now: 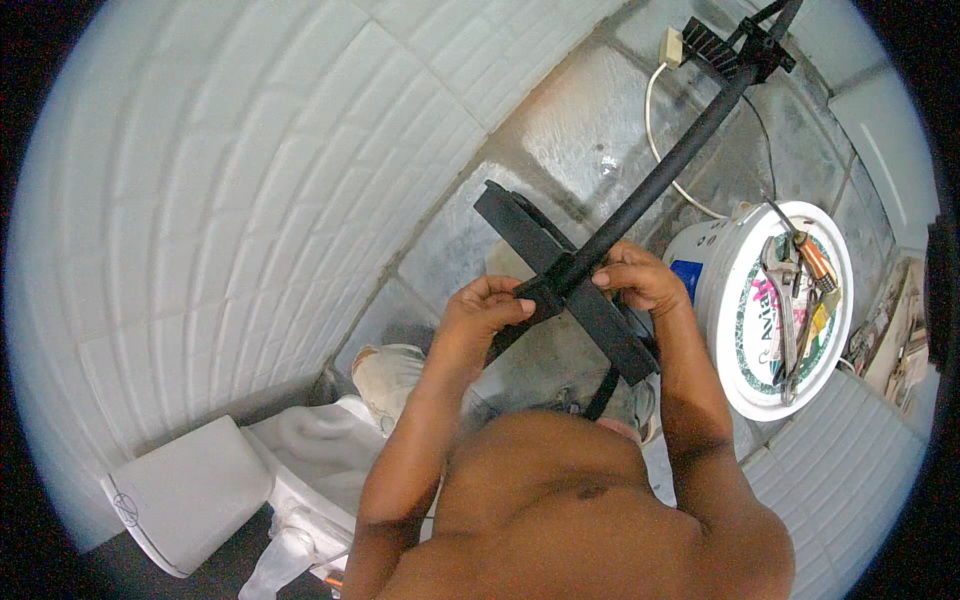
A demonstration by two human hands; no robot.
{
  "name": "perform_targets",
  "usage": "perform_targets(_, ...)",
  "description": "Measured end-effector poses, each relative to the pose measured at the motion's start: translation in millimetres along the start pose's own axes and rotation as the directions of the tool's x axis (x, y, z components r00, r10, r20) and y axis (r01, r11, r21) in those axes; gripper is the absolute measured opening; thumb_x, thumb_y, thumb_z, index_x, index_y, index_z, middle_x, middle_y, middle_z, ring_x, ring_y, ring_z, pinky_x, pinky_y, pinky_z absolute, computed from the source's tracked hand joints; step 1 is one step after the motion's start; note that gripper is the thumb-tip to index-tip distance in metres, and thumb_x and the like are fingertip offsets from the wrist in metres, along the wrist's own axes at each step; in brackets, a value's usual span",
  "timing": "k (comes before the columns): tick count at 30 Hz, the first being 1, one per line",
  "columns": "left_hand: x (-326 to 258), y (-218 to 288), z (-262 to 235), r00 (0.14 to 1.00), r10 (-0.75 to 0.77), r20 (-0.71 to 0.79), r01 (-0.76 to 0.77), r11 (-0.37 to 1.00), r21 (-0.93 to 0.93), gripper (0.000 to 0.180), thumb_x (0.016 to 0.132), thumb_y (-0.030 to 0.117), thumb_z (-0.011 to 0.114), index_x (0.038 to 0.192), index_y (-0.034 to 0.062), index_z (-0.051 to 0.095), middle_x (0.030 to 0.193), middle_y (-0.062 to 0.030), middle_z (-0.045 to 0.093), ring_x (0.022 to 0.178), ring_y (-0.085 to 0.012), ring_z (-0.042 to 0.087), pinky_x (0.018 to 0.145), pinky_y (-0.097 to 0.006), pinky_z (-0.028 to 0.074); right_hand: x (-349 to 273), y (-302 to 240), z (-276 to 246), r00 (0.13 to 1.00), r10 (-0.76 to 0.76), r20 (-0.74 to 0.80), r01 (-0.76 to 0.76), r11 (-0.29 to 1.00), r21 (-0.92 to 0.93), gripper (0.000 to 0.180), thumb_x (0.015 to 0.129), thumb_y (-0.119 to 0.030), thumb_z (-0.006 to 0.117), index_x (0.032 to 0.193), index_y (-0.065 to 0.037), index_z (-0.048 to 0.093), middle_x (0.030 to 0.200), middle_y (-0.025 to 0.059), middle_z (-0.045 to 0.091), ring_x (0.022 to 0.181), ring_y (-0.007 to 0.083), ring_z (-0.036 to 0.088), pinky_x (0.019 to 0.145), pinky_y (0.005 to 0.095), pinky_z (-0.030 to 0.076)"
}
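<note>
A black metal frame of crossing flat bars stands in front of me. From its joint a long black pole runs up to the far right. With thumb and fingers, my left hand pinches the frame at the joint, left of the pole. My right hand is closed at the other side of the joint, its fingertips against the black metal. Whether a small part sits between those fingers is hidden.
On my right, a white bucket carries an adjustable wrench and an orange-handled screwdriver on its lid. A white cable crosses the tiled floor to a socket block. White box-shaped piece at lower left; tiled wall on the left.
</note>
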State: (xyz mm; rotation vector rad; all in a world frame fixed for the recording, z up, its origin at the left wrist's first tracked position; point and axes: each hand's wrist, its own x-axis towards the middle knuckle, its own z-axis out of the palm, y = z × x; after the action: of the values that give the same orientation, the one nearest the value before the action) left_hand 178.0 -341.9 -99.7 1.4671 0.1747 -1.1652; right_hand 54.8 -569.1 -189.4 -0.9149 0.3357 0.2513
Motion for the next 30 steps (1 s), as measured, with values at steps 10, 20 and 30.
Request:
perform_targets(10,-9,-1,4,0.992,0.017,-0.129,-0.01,0.998,0.054,0.033,0.081,0.004,0.077,0.11,-0.001,0.063,0.089,-0.0061,0.07,0.077,-0.0143,0.066,0.072,-0.024,0.05,3,-4,5,0.993,-0.06,0.105,0.055,0.997,0.048,0.049,0.075,-0.032,0.081,0.105,0.004,0.068,0.081,0.004,0.065,0.064,0.0133,0.062,0.05,0.0276,0.05)
perform_targets(20,-12,-8,4,0.987,0.065,-0.145,-0.056,0.996,0.065,0.027,0.084,0.003,0.075,0.108,-0.0006,0.064,0.088,-0.0036,0.069,0.076,-0.0105,0.064,0.073,-0.023,0.051,4,11,-2,0.987,-0.081,0.136,0.076,0.996,0.04,0.045,0.08,-0.033,0.079,0.099,0.006,0.069,0.072,0.0063,0.064,0.057,0.0162,0.062,0.047,0.029,0.051)
perform_targets(30,-11,-29,2,0.966,0.213,-0.145,-0.139,0.906,0.401,0.023,0.087,0.012,0.076,0.106,0.0021,0.067,0.086,-0.0003,0.064,0.073,-0.0083,0.056,0.068,-0.023,0.045,5,18,-2,0.992,-0.1,0.078,0.096,0.994,0.059,0.037,0.081,-0.031,0.077,0.091,0.004,0.071,0.074,0.007,0.066,0.06,0.0155,0.063,0.052,0.0289,0.051)
